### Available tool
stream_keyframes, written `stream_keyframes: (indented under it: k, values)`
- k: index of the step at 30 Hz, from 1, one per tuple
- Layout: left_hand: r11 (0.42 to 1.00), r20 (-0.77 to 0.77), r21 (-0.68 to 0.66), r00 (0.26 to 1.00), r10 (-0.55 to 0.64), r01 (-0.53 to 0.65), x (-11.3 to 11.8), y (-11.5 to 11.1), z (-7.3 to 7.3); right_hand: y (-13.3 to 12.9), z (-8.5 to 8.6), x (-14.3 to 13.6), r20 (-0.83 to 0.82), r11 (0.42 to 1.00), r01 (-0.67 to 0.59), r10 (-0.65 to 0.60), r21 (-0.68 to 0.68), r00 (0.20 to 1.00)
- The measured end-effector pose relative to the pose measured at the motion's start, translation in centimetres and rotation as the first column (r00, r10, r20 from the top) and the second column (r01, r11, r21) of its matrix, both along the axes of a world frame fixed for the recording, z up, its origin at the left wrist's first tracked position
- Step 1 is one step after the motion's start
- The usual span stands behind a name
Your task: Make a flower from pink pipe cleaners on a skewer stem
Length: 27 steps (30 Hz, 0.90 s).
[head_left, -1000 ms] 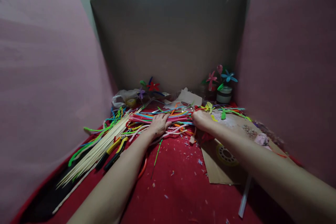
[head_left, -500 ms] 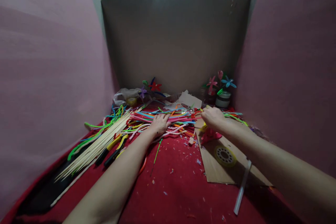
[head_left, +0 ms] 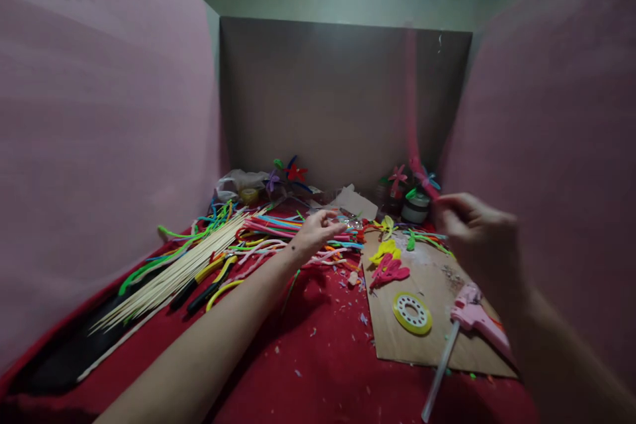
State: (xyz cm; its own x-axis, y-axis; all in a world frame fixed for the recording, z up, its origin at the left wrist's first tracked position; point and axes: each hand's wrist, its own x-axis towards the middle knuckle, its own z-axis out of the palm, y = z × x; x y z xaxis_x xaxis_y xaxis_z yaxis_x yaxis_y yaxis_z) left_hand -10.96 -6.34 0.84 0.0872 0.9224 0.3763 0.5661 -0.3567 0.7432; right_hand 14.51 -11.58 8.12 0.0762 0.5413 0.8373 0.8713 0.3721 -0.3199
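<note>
My right hand (head_left: 477,228), raised above the wooden board (head_left: 397,338), is closed on a pink pipe cleaner (head_left: 412,112) that stands up from it, blurred by motion. My left hand (head_left: 318,232) hovers at the right part of the pile of coloured pipe cleaners (head_left: 271,225), fingers apart and holding nothing. On the board lie a pink pipe-cleaner flower (head_left: 390,269), a yellow one (head_left: 385,252) and a yellow tape roll (head_left: 412,313). A pink glue gun (head_left: 472,311) with a clear glue stick (head_left: 440,371) rests at the board's right.
Wooden sticks (head_left: 173,271) and pliers with yellow-black handles (head_left: 213,285) lie at the left on the red cloth (head_left: 298,377). Finished flowers (head_left: 297,172), a jar (head_left: 416,208) and white paper (head_left: 354,202) stand or lie at the back. Pink panels rise on both sides.
My right hand has risen and moved right from the back of the board, now with the pink pipe cleaner. My left hand has lifted a little off the pile. The view has shifted slightly.
</note>
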Motion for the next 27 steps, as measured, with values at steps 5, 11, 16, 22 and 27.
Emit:
stream_keyframes:
  k: [5,11,16,22,27]
  values:
    - [0.878,0.872,-0.066,0.455,-0.180,0.475,1.0,-2.8,2.4,0.8,-5.2,-3.5,0.143,0.928,-0.226,0.277,-0.297,0.950]
    - [0.969,0.964,-0.066,0.264,0.001,0.237,-0.6,-2.3,1.5,3.7,-7.1,-2.8,-0.301,0.871,-0.372,0.278,-0.322,0.912]
    - [0.975,0.986,-0.039,0.164,0.003,0.220,1.0,-2.0,0.1,4.3,-7.7,-4.5,-0.973,0.461,-0.874,0.082,-0.155,0.215]
    - [0.933,0.967,-0.067,0.253,-0.027,0.354,4.1,-3.3,-1.9,3.1,-8.0,-8.2,-0.997,0.287,-0.956,0.071,0.051,-0.032]
    - [0.906,0.894,-0.104,0.438,-0.096,0.410,4.5,-3.6,-2.6,3.1,-8.2,-8.2,-0.992,0.325,-0.945,0.104,-0.032,0.069]
